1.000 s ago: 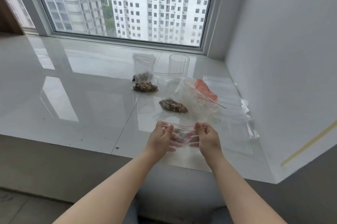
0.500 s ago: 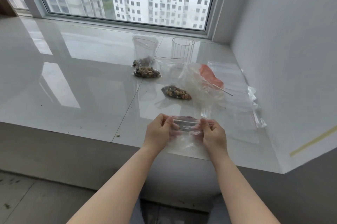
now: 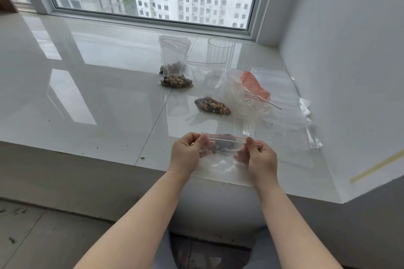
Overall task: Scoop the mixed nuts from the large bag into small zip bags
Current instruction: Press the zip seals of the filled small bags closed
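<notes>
A small clear zip bag (image 3: 223,159) with a red zip line hangs between my hands above the sill's front edge; dark nuts show through its upper part. My left hand (image 3: 189,153) pinches its top left corner and my right hand (image 3: 260,158) pinches the top right. Beyond it a filled small bag (image 3: 212,105) lies flat. Two more small bags with nuts (image 3: 176,80) sit farther back, one upright (image 3: 173,56). The large crumpled clear bag (image 3: 242,95) with an orange scoop (image 3: 253,84) in it lies to the right.
A clear ribbed plastic cup (image 3: 220,54) stands at the back by the window. Several empty zip bags (image 3: 284,102) lie stacked along the right wall. The glossy white sill (image 3: 87,93) has crumbs near its front edge (image 3: 142,157). A white wall rises at the right.
My hands have spread apart along the bag's zip line, stretching the top taut. The view has tilted down and moved closer to the sill.
</notes>
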